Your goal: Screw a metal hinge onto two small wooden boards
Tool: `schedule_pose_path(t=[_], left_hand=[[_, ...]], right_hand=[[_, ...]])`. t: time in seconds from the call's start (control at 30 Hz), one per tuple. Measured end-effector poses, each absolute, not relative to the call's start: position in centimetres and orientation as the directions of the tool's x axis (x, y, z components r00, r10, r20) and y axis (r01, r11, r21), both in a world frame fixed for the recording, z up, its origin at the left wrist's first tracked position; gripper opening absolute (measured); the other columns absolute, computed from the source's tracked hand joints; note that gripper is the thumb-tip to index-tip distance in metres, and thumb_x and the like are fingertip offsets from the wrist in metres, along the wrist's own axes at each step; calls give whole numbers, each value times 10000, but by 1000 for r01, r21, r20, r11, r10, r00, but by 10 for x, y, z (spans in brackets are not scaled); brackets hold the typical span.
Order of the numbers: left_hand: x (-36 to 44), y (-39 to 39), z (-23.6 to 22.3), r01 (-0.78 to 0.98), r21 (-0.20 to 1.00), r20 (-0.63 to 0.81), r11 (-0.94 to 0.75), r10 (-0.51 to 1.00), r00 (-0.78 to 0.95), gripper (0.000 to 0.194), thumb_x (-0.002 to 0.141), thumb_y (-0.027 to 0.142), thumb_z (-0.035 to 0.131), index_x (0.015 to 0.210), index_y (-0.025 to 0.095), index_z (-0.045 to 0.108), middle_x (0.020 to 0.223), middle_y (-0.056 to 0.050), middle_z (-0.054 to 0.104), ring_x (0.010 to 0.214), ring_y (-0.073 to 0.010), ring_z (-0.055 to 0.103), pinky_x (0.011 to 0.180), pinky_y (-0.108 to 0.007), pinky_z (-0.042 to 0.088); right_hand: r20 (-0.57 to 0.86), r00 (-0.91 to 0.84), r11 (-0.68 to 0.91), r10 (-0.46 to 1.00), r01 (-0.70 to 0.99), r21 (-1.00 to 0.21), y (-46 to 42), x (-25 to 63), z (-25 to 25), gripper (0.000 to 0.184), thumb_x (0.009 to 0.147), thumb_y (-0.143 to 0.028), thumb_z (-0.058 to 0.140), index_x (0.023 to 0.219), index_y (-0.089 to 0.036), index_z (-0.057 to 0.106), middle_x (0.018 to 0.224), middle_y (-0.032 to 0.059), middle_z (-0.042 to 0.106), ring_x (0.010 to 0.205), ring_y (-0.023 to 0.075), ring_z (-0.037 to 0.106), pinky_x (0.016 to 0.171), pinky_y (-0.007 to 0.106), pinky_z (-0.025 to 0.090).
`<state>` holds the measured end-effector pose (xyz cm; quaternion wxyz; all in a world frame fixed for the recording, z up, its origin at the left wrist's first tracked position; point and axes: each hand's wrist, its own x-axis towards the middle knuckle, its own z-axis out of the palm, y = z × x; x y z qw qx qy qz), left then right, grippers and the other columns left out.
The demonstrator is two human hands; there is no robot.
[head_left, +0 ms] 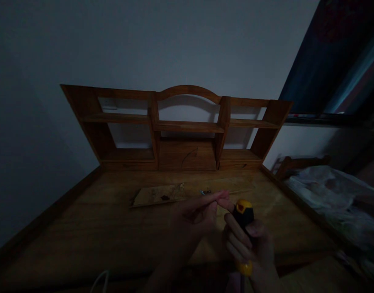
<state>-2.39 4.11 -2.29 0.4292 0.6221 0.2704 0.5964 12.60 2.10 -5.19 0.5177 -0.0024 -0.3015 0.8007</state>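
Note:
My right hand (254,248) is wrapped round a screwdriver (244,213) with a black and yellow handle. Its butt end points up, and a thin shaft appears to run down below my fist. My left hand (195,219) is closed in a pinch, thumb against fingers, meeting the outstretched right index finger. Anything between those fingertips is too dark and small to make out. Just beyond them, a small metal item (205,192) lies on the wooden desk (107,228). A worn piece of wooden board (159,194) rests to its left.
A wooden shelf unit (189,127) with several compartments stands along the back of the desk, against the wall. Raised edges border both sides of the desk. Pale plastic bags (333,195) lie beyond the right edge. A white cable (103,278) loops at the near edge.

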Motion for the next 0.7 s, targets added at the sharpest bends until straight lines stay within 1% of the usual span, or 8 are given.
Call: schedule_pose_path(t=[0.13,0.23,0.3,0.4,0.5,0.57,0.63,0.7], left_hand=[[-26,35,-25,-168,843,533,-511,835,137,298,880,232,661,1171,277,702,1144,-40,725,1051,-242,702,932,-387,613],[-28,32,-26,8,793,608,-610,791,72,377,842,211,722,1200,322,677,1157,0,723,1034,-209,711,922,-337,617],[-31,31,-26,161,700,701,-696,712,30,409,837,178,727,1202,353,666,1151,32,725,1008,-173,718,913,-289,616],[-41,30,-28,296,518,818,-802,566,103,420,871,132,674,1223,358,644,1171,41,716,1012,-140,713,898,-241,612],[-54,31,-32,340,381,841,-860,475,260,458,917,69,574,1296,327,587,1237,21,686,1089,-130,680,948,-250,591],[-62,32,-35,373,305,836,-876,434,337,468,918,53,558,1315,301,570,1260,2,674,1145,-146,652,988,-286,573],[-67,34,-39,406,245,839,-880,403,367,418,911,69,580,1273,277,601,1235,-18,686,1167,-170,640,996,-310,566],[-71,37,-42,435,241,846,-868,408,345,321,913,97,590,1184,258,653,1162,-28,718,1124,-172,664,962,-294,575]], right_hand=[[319,-462,-264,828,-822,-505,12,127,-49,610,726,-192,507,1329,-204,598,510,-79,329,330,41,161,358,178,225],[276,-455,-243,846,-792,-560,6,129,-51,655,709,-194,531,1363,-203,571,525,-66,380,352,51,210,386,192,260],[249,-463,-249,851,-772,-585,3,130,-53,692,697,-191,541,1389,-192,545,535,-58,406,356,56,233,386,197,268],[238,-494,-288,836,-765,-576,0,133,-56,693,686,-183,544,1379,-193,555,538,-58,406,348,56,226,371,197,261],[241,-531,-344,812,-770,-538,-2,135,-57,621,684,-183,534,1299,-199,622,533,-61,382,346,48,208,375,189,255],[229,-559,-382,797,-759,-527,-2,135,-57,568,684,-180,531,1237,-186,659,526,-62,361,349,44,200,380,184,247],[209,-580,-408,787,-745,-528,-1,133,-58,553,696,-175,526,1233,-177,658,529,-61,358,357,43,202,387,183,246],[198,-597,-425,777,-731,-534,0,131,-61,588,707,-170,521,1287,-179,622,539,-57,373,365,46,218,396,184,251]])
